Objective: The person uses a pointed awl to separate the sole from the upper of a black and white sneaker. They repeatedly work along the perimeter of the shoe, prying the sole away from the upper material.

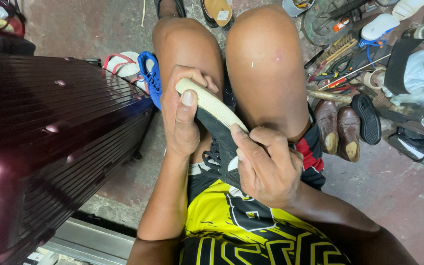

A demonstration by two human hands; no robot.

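Head view. One black mesh sneaker with a cream, textured rubber sole [215, 119] is held over the person's lap, between the two bare knees. Its long axis runs diagonally: the rounded sole end points up and to the left of the frame, the laced upper points down and to the right, toward the yellow-and-black jersey [231, 221]. The cream sole faces upward; the black laces hang below it.

The left hand [180, 115] wraps the upper end of the sneaker, its grip pressed together on the sole, thumb lying flat along the cream edge. The right hand [266, 164] clamps the lower end, its grip pinching the black upper beside the laces, fingers curled over the sole edge.

Relative to the sneaker: to its left stands one dark maroon ribbed hard-shell suitcase [50, 142], well apart from both hands. Between suitcase and sneaker, on the concrete floor [398, 191], lie one blue shoe [149, 76] and one white sandal with red straps [121, 64]. To the right of the sneaker, beyond the knee, stand two brown leather dress shoes [338, 130] side by side, with one black shoe sole [367, 118] just beside them. Farther up and right lies a heap of hand tools and brushes [342, 64], too cluttered to count.
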